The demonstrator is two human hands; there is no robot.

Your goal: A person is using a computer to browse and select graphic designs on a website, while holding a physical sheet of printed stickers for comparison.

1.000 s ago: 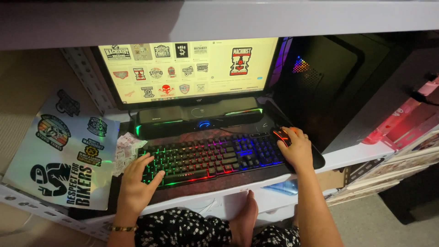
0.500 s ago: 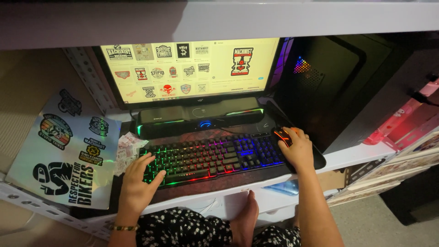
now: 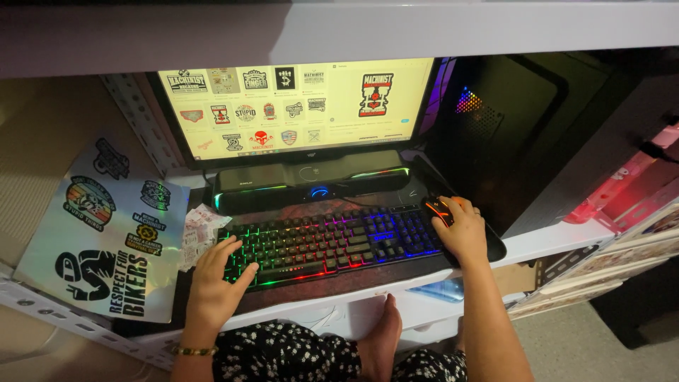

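My left hand (image 3: 216, 284) rests on the left end of a backlit keyboard (image 3: 332, 240) glowing green, red and blue, fingers spread over the keys. My right hand (image 3: 463, 230) lies curled over a black mouse (image 3: 436, 209) with orange light, just right of the keyboard. Behind the keyboard a black soundbar (image 3: 311, 181) sits under a monitor (image 3: 297, 106) showing a page of small badge-like designs.
A sheet of printed stickers (image 3: 106, 233) leans at the left, with small paper slips (image 3: 199, 230) beside the keyboard. A black computer tower (image 3: 509, 134) with coloured light stands right. White shelf (image 3: 353, 28) overhead. Pink items (image 3: 622, 184) and stacked sheets far right. My bare foot (image 3: 378, 339) below.
Both hands stay where they were on the keyboard and mouse. The view shifts very slightly; nothing else moves.
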